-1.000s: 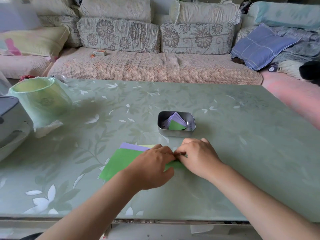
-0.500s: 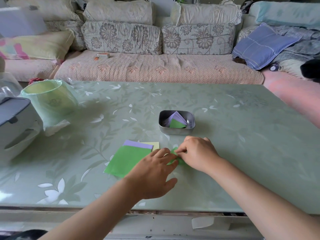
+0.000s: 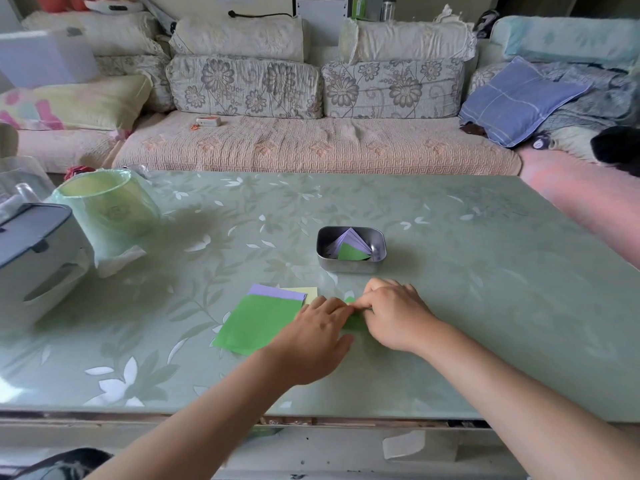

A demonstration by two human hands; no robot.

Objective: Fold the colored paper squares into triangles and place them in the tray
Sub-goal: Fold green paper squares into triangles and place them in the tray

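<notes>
A small green paper [image 3: 354, 321] lies on the table between my hands, mostly hidden by them. My left hand [image 3: 318, 337] rests flat on its left part with fingers stretched out. My right hand [image 3: 394, 317] pinches the paper's upper edge with curled fingers. To the left lies a stack of paper squares, green on top [image 3: 258, 323], with purple [image 3: 277, 291] and yellow [image 3: 306, 292] showing behind it. The metal tray [image 3: 346, 268] stands just beyond my hands and holds folded purple triangles [image 3: 350, 237] and a green one [image 3: 351, 252].
A green bin lined with a bag [image 3: 104, 206] stands at the table's left, beside a grey-and-white appliance [image 3: 31, 251]. A sofa with cushions [image 3: 311, 147] runs behind the table. The table's front edge [image 3: 311, 415] is close under my forearms.
My left hand's fingers have gone from curled at the paper to stretched flat on it. My right hand keeps its pinch. The view has tilted up slightly.
</notes>
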